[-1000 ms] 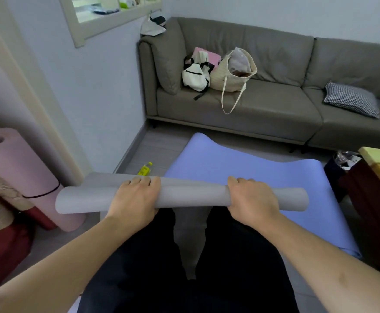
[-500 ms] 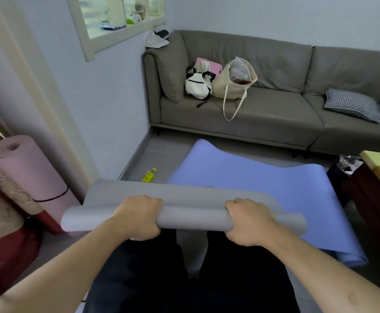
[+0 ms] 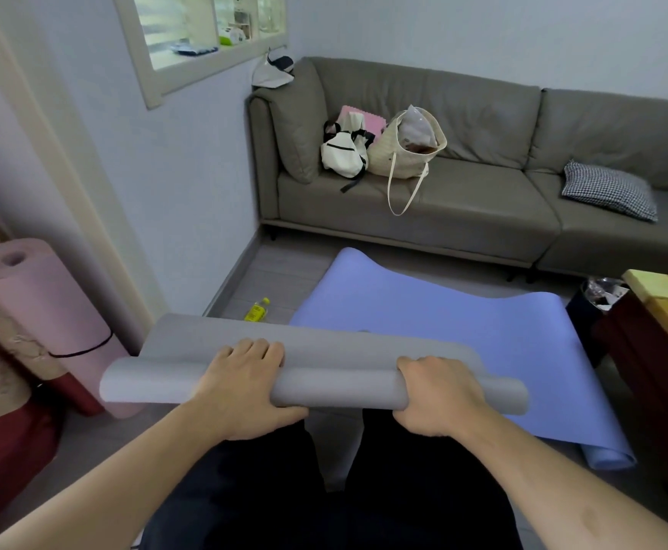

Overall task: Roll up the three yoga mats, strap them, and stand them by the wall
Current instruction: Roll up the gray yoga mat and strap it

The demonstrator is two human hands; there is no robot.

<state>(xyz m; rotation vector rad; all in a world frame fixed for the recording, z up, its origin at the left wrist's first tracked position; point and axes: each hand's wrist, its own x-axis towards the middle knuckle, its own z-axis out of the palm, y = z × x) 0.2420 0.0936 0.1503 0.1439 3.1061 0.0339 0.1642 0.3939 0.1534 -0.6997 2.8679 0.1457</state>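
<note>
We saw grey yoga mat (image 3: 336, 385) half rolled; purple yoga mat (image 3: 435, 323) lay flat beyond; pink yoga mat (image 3: 43, 315) stood rolled, strapped.

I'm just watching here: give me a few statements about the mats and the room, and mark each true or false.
1. Both hands grip the grey mat. True: left hand and right hand curl round its roll.
2. The pink mat lies flat on the floor. False: it is rolled, strapped and upright by the wall.
3. The purple mat is fully rolled. False: it lies mostly spread out.
4. A yellow bottle lies on the floor. True.
5. The sofa is bare. False: bags and a checked cushion sit on it.
</note>
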